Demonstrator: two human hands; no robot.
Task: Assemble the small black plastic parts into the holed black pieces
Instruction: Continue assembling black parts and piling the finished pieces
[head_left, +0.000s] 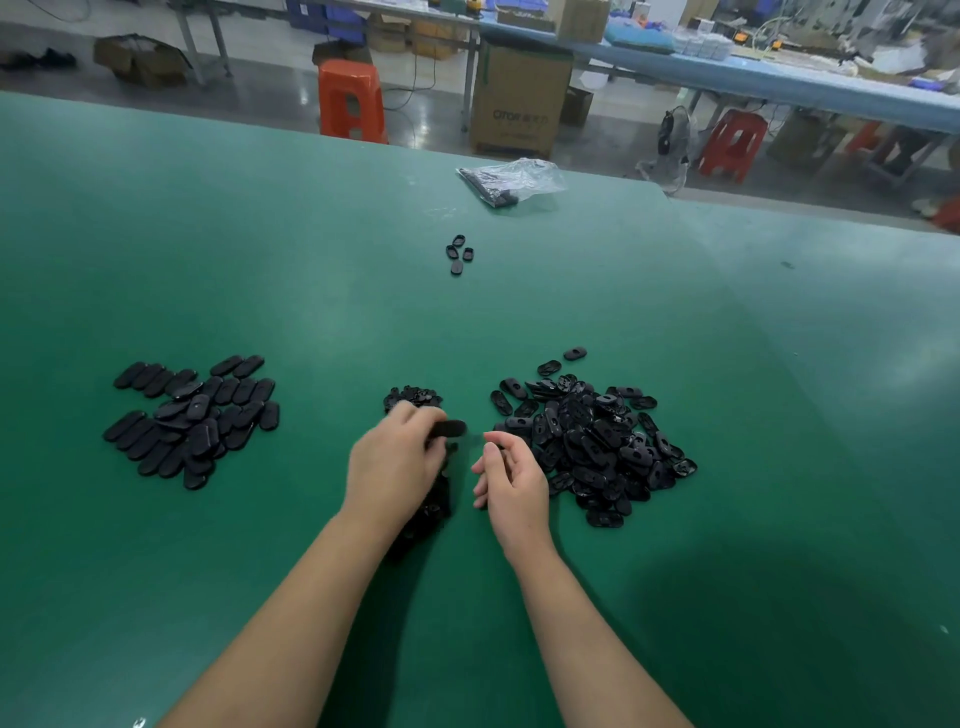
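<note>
My left hand (397, 460) grips a black oval piece (451, 428) at its fingertips, above a small heap of little black parts (413, 397) that runs on beneath the hand. My right hand (511, 480) hovers just right of it, fingers loosely curled, holding nothing I can see. A big pile of holed black oval pieces (592, 441) lies to the right of the hands. Another pile of black oval pieces (195, 418) lies on the left of the green table (311, 286).
Several loose oval pieces (458, 253) lie farther back at mid-table. A clear plastic bag (511, 179) with dark parts sits near the far edge. Beyond the table stand an orange stool (350, 101), a cardboard box (519, 101) and a red stool (732, 145).
</note>
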